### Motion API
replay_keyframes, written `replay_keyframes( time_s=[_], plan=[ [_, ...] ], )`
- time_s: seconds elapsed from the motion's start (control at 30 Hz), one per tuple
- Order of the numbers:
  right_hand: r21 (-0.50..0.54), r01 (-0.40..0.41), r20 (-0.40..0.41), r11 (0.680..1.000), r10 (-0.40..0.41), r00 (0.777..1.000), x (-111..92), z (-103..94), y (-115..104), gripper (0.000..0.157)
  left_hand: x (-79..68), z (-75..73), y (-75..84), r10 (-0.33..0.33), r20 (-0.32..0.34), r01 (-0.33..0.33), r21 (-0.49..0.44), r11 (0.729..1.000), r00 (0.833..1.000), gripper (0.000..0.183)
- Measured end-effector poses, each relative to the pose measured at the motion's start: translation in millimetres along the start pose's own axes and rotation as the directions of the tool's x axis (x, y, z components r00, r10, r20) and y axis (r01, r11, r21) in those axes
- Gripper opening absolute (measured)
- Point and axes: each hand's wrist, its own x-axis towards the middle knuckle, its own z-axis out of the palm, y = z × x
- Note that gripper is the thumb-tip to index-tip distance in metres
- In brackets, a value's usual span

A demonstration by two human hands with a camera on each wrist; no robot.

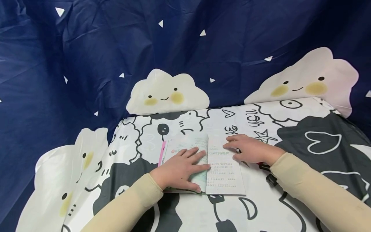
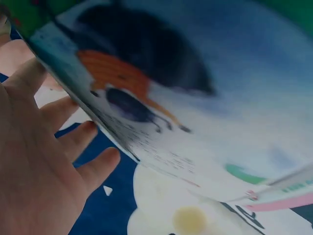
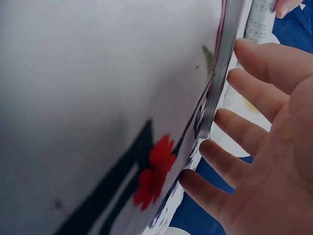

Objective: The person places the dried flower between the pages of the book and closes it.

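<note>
An open book (image 1: 224, 182) lies on a black-and-white patterned cloth, its right page filled with lines of print. My left hand (image 1: 182, 167) rests on the left page with its fingers spread, the fingertips reaching the centre fold. In the left wrist view, a picture of a dark-winged, orange insect (image 2: 122, 73) fills the page beside the fingers. My right hand (image 1: 250, 149) lies at the upper right edge of the right page, fingers extended. The right wrist view has the straight fingers along the book's edge (image 3: 222, 63); the hand pinches nothing.
The cloth (image 1: 232, 212) covers the surface under the book and bears line drawings; a red flower (image 3: 155, 171) shows on it near the right hand. Behind hangs a dark blue fabric (image 1: 185, 42) with white triangles. Cloud-shaped faces (image 1: 168, 91) stand along the back and left edges.
</note>
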Motion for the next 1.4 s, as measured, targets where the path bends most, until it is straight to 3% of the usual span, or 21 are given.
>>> replay_keyframes(
  time_s=[0.3, 0.6, 0.87, 1.03, 1.17, 1.4],
  plan=[
    [0.027, -0.027, 0.028, 0.999, 0.026, 0.999, 5, 3.8, 10, 0.048, -7.9, 4.5, -6.2, -0.035, -0.056, 0.031, -0.080, 0.996, 0.998, 0.079],
    [0.107, 0.002, 0.046, 0.994, -0.007, 0.999, 0, 2.5, 15, 0.048, -25.2, 14.3, -1.8, -0.164, 0.012, 0.163, -0.206, 0.965, 0.986, 0.086],
    [0.176, 0.014, 0.000, 0.984, -0.014, 1.000, -7, 6.5, 18, 0.045, -29.8, 9.1, -0.1, -0.183, 0.032, 0.185, -0.245, 0.952, 0.983, 0.091],
    [0.202, -0.023, -0.006, 0.979, 0.025, 1.000, -11, 11.5, 20, 0.043, -29.7, 11.0, -0.1, -0.169, 0.041, 0.174, -0.249, 0.953, 0.985, 0.092],
    [0.231, -0.036, -0.047, 0.972, 0.048, 0.998, -11, 9.1, 25, 0.040, -29.0, 13.9, -0.4, -0.168, 0.031, 0.171, -0.254, 0.952, 0.985, 0.092],
    [0.253, -0.041, -0.192, 0.967, 0.092, 0.977, -5, -1.6, 37, 0.032, -33.1, 16.2, -5.0, -0.185, 0.039, 0.188, -0.286, 0.940, 0.982, 0.092]
  ],
)
